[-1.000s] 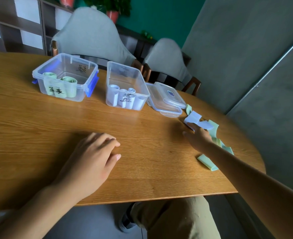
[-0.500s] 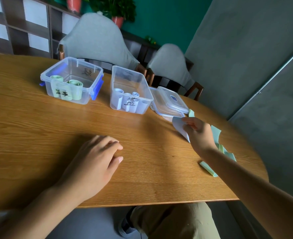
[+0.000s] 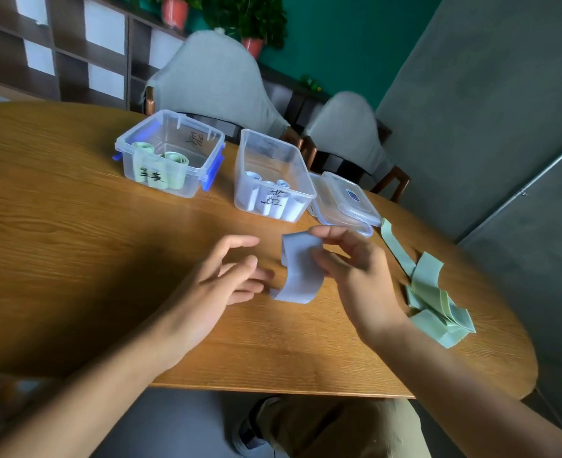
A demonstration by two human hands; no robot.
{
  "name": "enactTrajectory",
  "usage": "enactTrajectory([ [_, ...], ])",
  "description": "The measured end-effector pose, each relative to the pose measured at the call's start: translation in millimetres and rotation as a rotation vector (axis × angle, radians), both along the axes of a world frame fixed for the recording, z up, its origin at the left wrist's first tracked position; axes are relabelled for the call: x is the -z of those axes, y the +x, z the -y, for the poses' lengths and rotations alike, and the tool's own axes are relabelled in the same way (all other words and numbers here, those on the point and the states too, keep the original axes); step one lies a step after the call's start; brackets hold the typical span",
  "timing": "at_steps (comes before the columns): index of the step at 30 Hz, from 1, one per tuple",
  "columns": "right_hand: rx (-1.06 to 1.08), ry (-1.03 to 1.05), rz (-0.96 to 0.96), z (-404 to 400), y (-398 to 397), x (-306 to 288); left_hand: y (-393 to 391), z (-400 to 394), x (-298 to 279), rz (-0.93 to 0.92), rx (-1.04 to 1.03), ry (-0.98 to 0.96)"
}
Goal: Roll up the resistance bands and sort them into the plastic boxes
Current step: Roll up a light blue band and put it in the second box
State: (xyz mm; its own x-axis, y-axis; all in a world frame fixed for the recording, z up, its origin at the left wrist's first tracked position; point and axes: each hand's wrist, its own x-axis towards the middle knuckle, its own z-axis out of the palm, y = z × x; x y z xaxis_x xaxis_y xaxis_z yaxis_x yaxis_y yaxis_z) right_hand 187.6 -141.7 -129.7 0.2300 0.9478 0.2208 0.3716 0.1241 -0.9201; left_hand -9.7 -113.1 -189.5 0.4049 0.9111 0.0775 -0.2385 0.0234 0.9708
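Note:
My right hand (image 3: pixel 355 272) pinches a pale blue resistance band (image 3: pixel 299 272) by its upper end, and the band hangs in a curve with its lower end on the wooden table (image 3: pixel 74 259). Just left of the band, my left hand (image 3: pixel 220 285) hovers with its fingers spread, holding nothing. A clear box with blue clips (image 3: pixel 170 153) holds rolled green bands. To its right, a second clear box (image 3: pixel 273 176) holds rolled pale blue bands. Loose green bands (image 3: pixel 431 292) lie in a heap at the right of the table.
Two clear lids (image 3: pixel 345 201) are stacked right of the second box. Two grey chairs (image 3: pixel 216 81) stand behind the table, with a shelf and potted plants beyond. The table's near edge runs just below my forearms, and a grey wall is close on the right.
My right hand lifted the pale blue band off the green heap and carried it left toward the table's middle. My left hand rose off the table and spread its fingers beside the band.

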Motion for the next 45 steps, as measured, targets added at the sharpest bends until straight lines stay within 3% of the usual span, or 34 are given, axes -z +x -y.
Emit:
enactTrajectory([
  [8,-0.173,-0.05,-0.106,10.2,-28.3,11.7,-3.3,-9.2,-1.0,0.341,0.08,-0.257],
  [15,-0.18,-0.097,-0.208,9.2,-36.6,23.5,-12.3,-21.3,-6.8,0.394,0.013,-0.155],
  [25,-0.164,-0.13,-0.252,13.7,-54.4,37.5,-20.3,-42.3,-9.6,0.282,-0.024,-0.068],
  [30,-0.148,-0.232,-0.046,14.5,-55.1,48.4,-16.9,-50.4,-0.8,0.036,-0.219,-0.129],
  [35,-0.174,-0.243,0.037,22.4,-54.3,49.7,-18.5,-60.1,4.2,0.066,-0.217,-0.234],
  [42,-0.199,-0.251,-0.023,27.0,-54.9,50.7,-20.3,-60.6,2.7,0.081,-0.225,-0.053],
  [45,-0.236,-0.269,-0.017,27.4,-53.5,54.1,-22.6,-63.8,5.6,-0.108,-0.261,0.054],
])
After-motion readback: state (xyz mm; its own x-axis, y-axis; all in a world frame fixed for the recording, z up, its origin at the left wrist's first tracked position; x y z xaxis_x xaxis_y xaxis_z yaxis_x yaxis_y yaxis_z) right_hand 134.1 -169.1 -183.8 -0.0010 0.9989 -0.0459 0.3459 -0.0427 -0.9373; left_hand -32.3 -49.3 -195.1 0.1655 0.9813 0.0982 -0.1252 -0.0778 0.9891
